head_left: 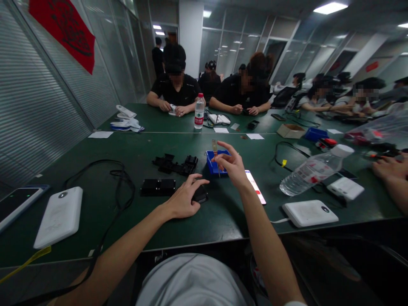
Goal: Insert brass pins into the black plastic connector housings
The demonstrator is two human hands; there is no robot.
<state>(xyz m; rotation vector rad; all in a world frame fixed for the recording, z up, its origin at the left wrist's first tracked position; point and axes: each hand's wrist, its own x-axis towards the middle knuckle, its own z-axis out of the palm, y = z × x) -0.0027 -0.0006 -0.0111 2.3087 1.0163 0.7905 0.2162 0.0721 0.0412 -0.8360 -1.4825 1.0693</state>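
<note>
My right hand (pixel 230 165) is raised over the table, its fingers pinched round a thin screwdriver (pixel 214 148) with a clear yellowish handle. The shaft points down in front of a blue tray (pixel 210 158). Lower and to the left, my left hand (pixel 187 199) curves over a small black part (pixel 201 194) on the tabletop, thumb on the near side and fingers on the far side. My hand hides much of that part. A flat black casing (pixel 158 187) lies just left of it, with black plastic pieces (pixel 176 164) behind.
White power banks (pixel 59 216) (pixel 309 213) lie at both sides of the green table (pixel 127 231). A black cable (pixel 123 174) loops on the left. A clear bottle (pixel 312 170) lies tilted at right, near a phone (pixel 255 187). People sit opposite; another person's hand (pixel 390 168) is far right.
</note>
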